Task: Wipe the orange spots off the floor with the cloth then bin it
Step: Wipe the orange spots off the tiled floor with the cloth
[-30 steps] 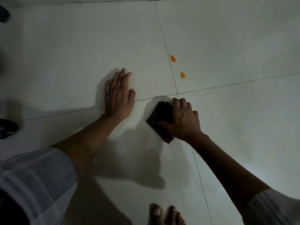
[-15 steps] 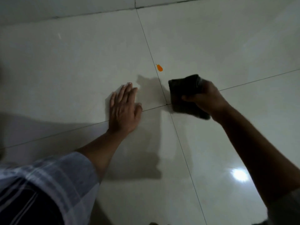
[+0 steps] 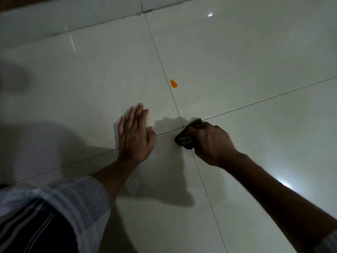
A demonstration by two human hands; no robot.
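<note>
One orange spot (image 3: 173,84) shows on the pale tiled floor (image 3: 237,61), just right of a grout line. My right hand (image 3: 212,143) presses a dark cloth (image 3: 187,138) onto the floor where four tiles meet, below the spot and apart from it. Much of the cloth is hidden under the fingers. My left hand (image 3: 135,134) lies flat on the tile to the left, fingers together, holding nothing.
Glossy tiles spread all around, with light glints at the upper right (image 3: 210,15) and lower right. A darker grout joint (image 3: 102,22) runs across the top. My checked sleeve (image 3: 60,201) fills the lower left. No bin is in view.
The right hand drew the cloth back towards me over the lower orange spot, which no longer shows. The left hand stayed planted. The view shifted a little.
</note>
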